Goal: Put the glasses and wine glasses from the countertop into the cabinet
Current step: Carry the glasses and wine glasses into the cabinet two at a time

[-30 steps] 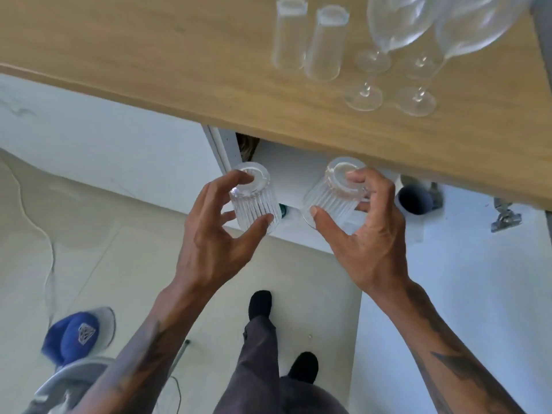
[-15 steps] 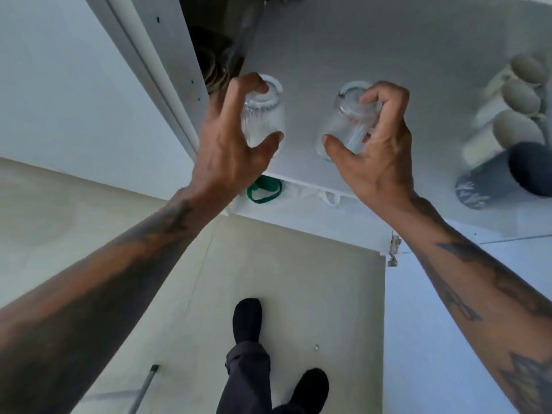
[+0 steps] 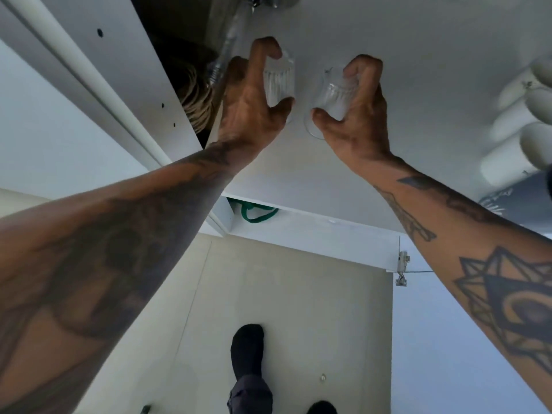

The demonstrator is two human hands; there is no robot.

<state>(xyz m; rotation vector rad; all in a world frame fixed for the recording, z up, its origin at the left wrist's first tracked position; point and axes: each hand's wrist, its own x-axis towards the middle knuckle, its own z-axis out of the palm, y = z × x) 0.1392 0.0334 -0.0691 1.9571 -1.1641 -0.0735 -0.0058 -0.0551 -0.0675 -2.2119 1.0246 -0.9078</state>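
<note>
Glass, ribbed and clear, is what both hands carry: one short tumbler each, held over the white shelf (image 3: 388, 150) of the open cabinet. The left hand (image 3: 251, 106) is curled round the left glass (image 3: 279, 82), fingers over its far side and thumb pressed against the near side. The right hand (image 3: 358, 115) grips the right glass (image 3: 334, 94) the same way, thumb near the wider rim, fingers hooked over the upper end. The two tumblers sit just beside each other, close above the shelf; whether either touches it yet I cannot tell, as the view is blurred.

To the right of the shelf's middle, well apart from the hands, lies a cluster of pale mugs (image 3: 513, 115) with a dark grey one (image 3: 513, 201) nearest the shelf edge. Below the shelf's front edge a green cord (image 3: 254, 212) shows on the lower level.

These tumblers look light and stiff, but they will chip or crack if knocked together or set down hard. The ribs give the fingers some purchase, so a grip round the wall, thumb opposite fingers, seems right. I would judge the step to be setting them down, and the risk is the two glasses clinking as they land side by side.
</note>
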